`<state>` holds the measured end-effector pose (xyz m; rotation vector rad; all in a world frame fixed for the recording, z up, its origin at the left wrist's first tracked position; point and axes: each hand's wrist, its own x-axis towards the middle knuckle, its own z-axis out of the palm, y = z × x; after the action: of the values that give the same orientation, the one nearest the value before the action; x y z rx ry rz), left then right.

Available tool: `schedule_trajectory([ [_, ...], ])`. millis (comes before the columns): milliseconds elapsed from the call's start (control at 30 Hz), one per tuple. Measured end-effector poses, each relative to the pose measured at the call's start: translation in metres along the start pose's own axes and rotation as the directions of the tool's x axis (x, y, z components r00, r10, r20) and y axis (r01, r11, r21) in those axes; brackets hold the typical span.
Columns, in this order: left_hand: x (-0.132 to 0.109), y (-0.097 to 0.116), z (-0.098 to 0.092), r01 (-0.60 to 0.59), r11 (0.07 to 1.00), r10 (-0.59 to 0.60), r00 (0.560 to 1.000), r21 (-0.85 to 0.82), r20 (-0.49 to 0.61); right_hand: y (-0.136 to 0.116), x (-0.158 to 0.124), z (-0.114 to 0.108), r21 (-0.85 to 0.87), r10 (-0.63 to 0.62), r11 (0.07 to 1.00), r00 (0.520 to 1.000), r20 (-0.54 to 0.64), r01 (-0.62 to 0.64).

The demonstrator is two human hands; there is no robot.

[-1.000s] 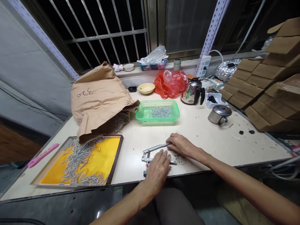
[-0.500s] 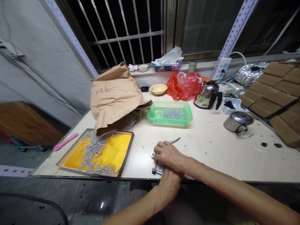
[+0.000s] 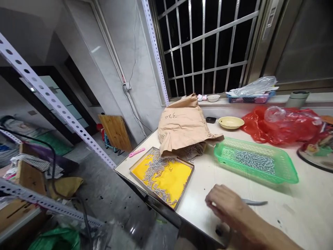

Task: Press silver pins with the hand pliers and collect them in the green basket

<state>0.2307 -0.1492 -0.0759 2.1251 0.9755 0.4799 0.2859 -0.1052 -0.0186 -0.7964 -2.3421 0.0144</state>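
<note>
My right hand (image 3: 226, 201) is at the front edge of the table, its fingers curled and pressed together; whatever they hold is hidden. Behind it a curved grey metal handle (image 3: 256, 202) sticks out to the right along the tabletop. Below the hand, a blurred black knob (image 3: 219, 230) shows near the edge. Only a smeared bit of my left hand (image 3: 229, 239) appears under the right forearm, its fingers hidden. To the left, a shallow tray (image 3: 185, 189) with a yellow bottom holds many small metal screws (image 3: 153, 170). A green plastic basket (image 3: 260, 178) beyond my hand holds more small metal pieces.
A brown paper bag (image 3: 182, 128) slumps open behind the tray, metal pieces at its mouth. A pink-handled tool (image 3: 136, 152) lies at the left edge. Farther back are a yellow bowl (image 3: 231, 123), a red plastic bag (image 3: 281, 128) and part of a kettle (image 3: 317, 152).
The view has swung left and closer, so the tray and basket sit farther right and the floor at left shows. My left hand has mostly dropped out of sight beneath my right arm.
</note>
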Motion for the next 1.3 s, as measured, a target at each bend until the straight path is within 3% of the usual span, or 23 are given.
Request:
schedule_trajectory([
  [67, -0.006, -0.007, -0.015, -0.047, 0.997, 0.047, 0.999, 0.055, 0.002, 0.013, 0.011, -0.035, 0.005, 0.079, 0.997, 0.987, -0.14, -0.079],
  [133, -0.019, -0.018, -0.046, -0.097, 0.982, 0.11, 0.991, 0.161, -0.073, 0.042, 0.014, -0.069, -0.076, 0.156, 0.979, 0.94, -0.302, -0.187],
  [167, -0.028, -0.026, -0.067, -0.086, 0.961, 0.134, 0.977, 0.264, -0.168, 0.061, 0.012, -0.083, -0.129, 0.191, 0.96, 0.915, -0.354, -0.25],
  [233, -0.046, -0.046, -0.117, 0.086, 0.907, 0.085, 0.921, 0.411, -0.38, 0.099, -0.001, -0.103, -0.235, 0.246, 0.904, 0.885, -0.395, -0.356],
  [333, -0.073, -0.081, -0.19, 0.403, 0.79, -0.079, 0.814, 0.462, -0.576, 0.138, -0.031, -0.106, -0.416, 0.326, 0.81, 0.907, -0.266, -0.413],
  [400, -0.088, -0.103, -0.222, 0.551, 0.694, -0.203, 0.768, 0.463, -0.608, 0.137, -0.051, -0.096, -0.396, 0.398, 0.801, 0.894, -0.206, -0.448],
  [467, -0.099, -0.121, -0.239, 0.597, 0.637, -0.285, 0.77, 0.488, -0.57, 0.119, -0.066, -0.082, -0.317, 0.457, 0.815, 0.874, -0.165, -0.486],
  [600, -0.104, -0.14, -0.245, 0.587, 0.645, -0.359, 0.798, 0.489, -0.484, 0.071, -0.089, -0.052, -0.19, 0.462, 0.853, 0.873, -0.158, -0.485],
  [700, -0.098, -0.146, -0.245, 0.596, 0.679, -0.389, 0.788, 0.429, -0.478, 0.052, -0.11, -0.038, -0.153, 0.453, 0.872, 0.885, -0.109, -0.465],
  [833, -0.089, -0.149, -0.249, 0.617, 0.721, -0.424, 0.752, 0.315, -0.504, 0.039, -0.132, -0.035, -0.104, 0.448, 0.887, 0.893, -0.043, -0.45],
  [900, -0.087, -0.148, -0.252, 0.62, 0.75, -0.448, 0.734, 0.232, -0.511, 0.029, -0.131, -0.038, -0.062, 0.485, 0.872, 0.874, -0.034, -0.486],
  [1033, -0.086, -0.135, -0.25, 0.594, 0.804, -0.513, 0.724, 0.037, -0.461, -0.001, -0.089, -0.037, 0.112, 0.58, 0.812, 0.813, -0.047, -0.573],
  [1100, -0.086, -0.124, -0.245, 0.543, 0.815, -0.576, 0.72, -0.202, -0.387, -0.016, -0.051, -0.027, 0.275, 0.582, 0.777, 0.813, 0.026, -0.566],
  [1133, -0.086, -0.117, -0.242, 0.497, 0.783, -0.613, 0.719, -0.373, -0.328, -0.023, -0.03, -0.019, 0.368, 0.577, 0.745, 0.814, 0.063, -0.557],
  [1200, -0.087, -0.103, -0.236, 0.387, 0.61, -0.666, 0.723, -0.692, -0.182, -0.033, 0.011, 0.003, 0.552, 0.566, 0.648, 0.817, 0.111, -0.525],
  [1233, -0.087, -0.096, -0.233, 0.344, 0.514, -0.672, 0.731, -0.786, -0.119, -0.037, 0.029, 0.016, 0.614, 0.558, 0.599, 0.818, 0.139, -0.514],
  [1300, -0.089, -0.083, -0.228, 0.31, 0.421, -0.656, 0.753, -0.852, -0.051, -0.044, 0.059, 0.041, 0.67, 0.564, 0.547, 0.812, 0.149, -0.503],
])
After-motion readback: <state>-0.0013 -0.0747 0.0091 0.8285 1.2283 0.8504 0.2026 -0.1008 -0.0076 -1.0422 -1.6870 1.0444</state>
